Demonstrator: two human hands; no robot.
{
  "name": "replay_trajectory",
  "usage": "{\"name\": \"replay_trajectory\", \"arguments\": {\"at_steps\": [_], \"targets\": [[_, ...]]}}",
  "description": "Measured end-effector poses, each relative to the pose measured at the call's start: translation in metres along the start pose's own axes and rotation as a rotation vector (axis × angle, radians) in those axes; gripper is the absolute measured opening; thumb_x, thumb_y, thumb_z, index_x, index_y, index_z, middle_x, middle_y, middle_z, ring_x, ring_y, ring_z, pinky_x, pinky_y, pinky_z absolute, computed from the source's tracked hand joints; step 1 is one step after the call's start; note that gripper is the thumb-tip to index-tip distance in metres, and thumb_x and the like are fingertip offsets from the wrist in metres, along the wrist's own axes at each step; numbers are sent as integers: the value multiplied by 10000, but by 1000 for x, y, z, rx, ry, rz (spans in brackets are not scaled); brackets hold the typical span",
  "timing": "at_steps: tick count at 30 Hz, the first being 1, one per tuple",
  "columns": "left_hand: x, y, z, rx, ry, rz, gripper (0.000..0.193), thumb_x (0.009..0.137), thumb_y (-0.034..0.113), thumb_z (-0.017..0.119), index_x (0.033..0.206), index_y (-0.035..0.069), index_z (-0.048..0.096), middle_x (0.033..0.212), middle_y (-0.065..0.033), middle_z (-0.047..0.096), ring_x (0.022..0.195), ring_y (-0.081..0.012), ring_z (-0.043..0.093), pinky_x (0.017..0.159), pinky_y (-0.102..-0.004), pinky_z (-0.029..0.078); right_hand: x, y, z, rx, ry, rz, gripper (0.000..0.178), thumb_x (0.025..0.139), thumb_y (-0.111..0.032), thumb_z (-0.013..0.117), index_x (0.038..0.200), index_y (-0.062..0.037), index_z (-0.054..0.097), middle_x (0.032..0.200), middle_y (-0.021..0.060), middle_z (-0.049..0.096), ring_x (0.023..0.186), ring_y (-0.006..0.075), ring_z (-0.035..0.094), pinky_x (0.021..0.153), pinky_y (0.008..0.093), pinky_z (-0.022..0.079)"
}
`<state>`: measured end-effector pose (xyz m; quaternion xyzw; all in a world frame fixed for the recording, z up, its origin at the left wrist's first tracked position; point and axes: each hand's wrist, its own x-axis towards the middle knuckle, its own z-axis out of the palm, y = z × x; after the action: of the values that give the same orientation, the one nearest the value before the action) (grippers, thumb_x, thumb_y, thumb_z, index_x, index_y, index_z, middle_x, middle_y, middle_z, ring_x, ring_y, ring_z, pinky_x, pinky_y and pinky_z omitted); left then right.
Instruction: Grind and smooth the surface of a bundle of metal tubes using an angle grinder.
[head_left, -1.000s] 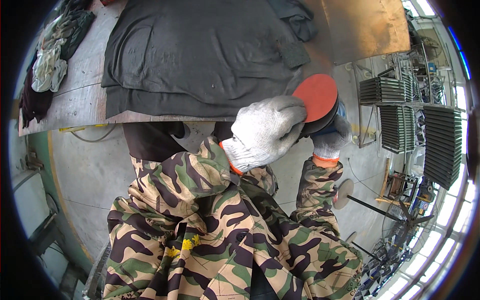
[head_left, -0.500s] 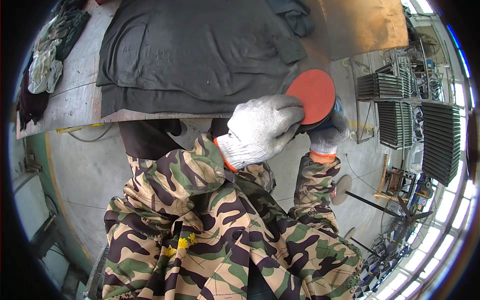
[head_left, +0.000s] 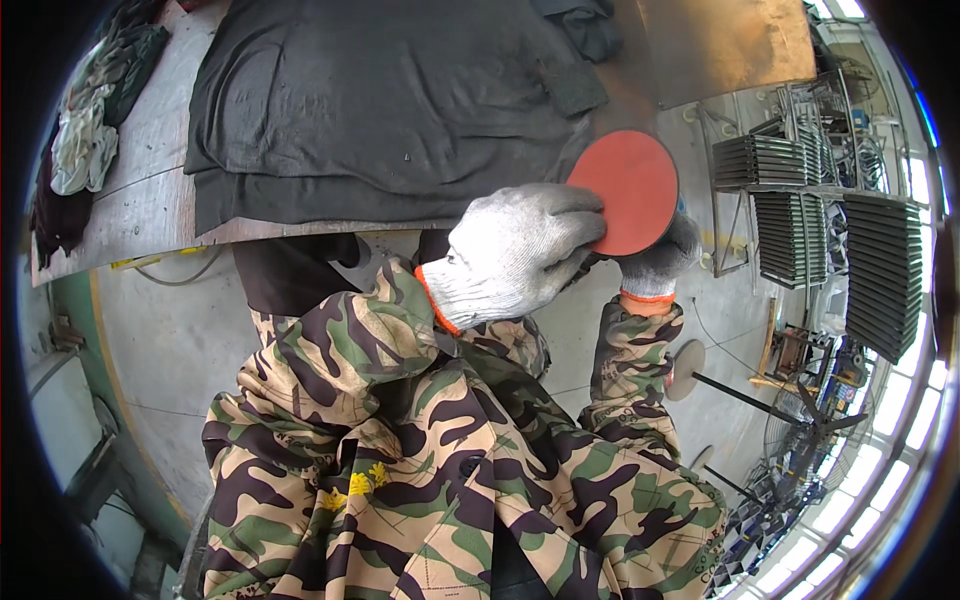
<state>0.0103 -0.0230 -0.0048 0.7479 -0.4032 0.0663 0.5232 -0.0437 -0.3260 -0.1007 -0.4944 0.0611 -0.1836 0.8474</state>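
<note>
Both my hands wear white-and-grey knit gloves with orange cuffs. My left hand [head_left: 525, 245] is closed on the left edge of a round red sanding disc [head_left: 632, 190], its fingertips lying on the red face. Behind the disc on the right, my right hand [head_left: 665, 248] is wrapped around what looks like a hand-held sander; a bit of blue [head_left: 682, 206] shows there. The disc hides most of that tool and several fingers. Just beyond my hands, a black cloth [head_left: 390, 110] lies spread over the table.
The table [head_left: 150, 195] has its near edge before me. Bundled clothes [head_left: 85, 140] lie at its far left. A brown sheet [head_left: 730, 50] is at the back right. Racks of stacked dark panels [head_left: 885, 275] and a fan [head_left: 800, 425] stand to the right on the concrete floor.
The red disc has turned a little more toward me and its face shows fuller, covering more of the tool behind it. Both hands keep their hold.
</note>
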Motion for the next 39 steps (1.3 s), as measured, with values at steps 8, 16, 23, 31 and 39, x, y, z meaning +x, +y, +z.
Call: {"name": "replay_trajectory", "arguments": {"at_steps": [8, 16, 23, 31, 39], "targets": [[0, -7, 1, -16, 27, 82, 300, 734, 66, 805, 1029, 76, 752, 1123, -97, 735, 1045, -339, 726, 854, -433, 597, -9, -24, 81, -48, 101, 27, 194, 940, -49, 550, 827, 9, 697, 864, 87, 726, 781, 192, 668, 719, 391, 557], [-2, -10, 0, -5, -4, 140, 349, 694, 66, 809, 1034, 71, 735, 1132, -101, 718, 1053, -362, 715, 866, -454, 588, -10, -20, 51, -987, -118, -526, 224, 970, -107, 537, 802, -17, 656, 862, 93, 719, 776, 192, 661, 718, 389, 563], [-2, -16, -3, 139, -12, 237, 352, 690, 104, 766, 1037, 59, 730, 1139, -100, 709, 1064, -344, 710, 879, -442, 588, -8, 0, 23, -876, -40, -518, 224, 1009, -168, 530, 842, -45, 616, 885, 88, 699, 814, 212, 669, 745, 410, 586], [0, -14, -13, 198, 70, 339, 364, 663, 126, 730, 1016, 35, 731, 1104, -93, 713, 1033, -332, 716, 911, -438, 596, -7, -7, 17, -728, -61, -402, 271, 1036, -200, 471, 830, -86, 605, 898, 68, 693, 850, 216, 662, 831, 440, 568], [6, 0, -54, 276, 37, 184, 380, 662, 40, 770, 1040, 52, 733, 1076, -106, 739, 1026, -324, 733, 816, -410, 615, -16, -26, 95, -65, 200, 13, 193, 968, -107, 571, 810, -37, 657, 865, 100, 732, 798, 200, 681, 731, 393, 560]]}}
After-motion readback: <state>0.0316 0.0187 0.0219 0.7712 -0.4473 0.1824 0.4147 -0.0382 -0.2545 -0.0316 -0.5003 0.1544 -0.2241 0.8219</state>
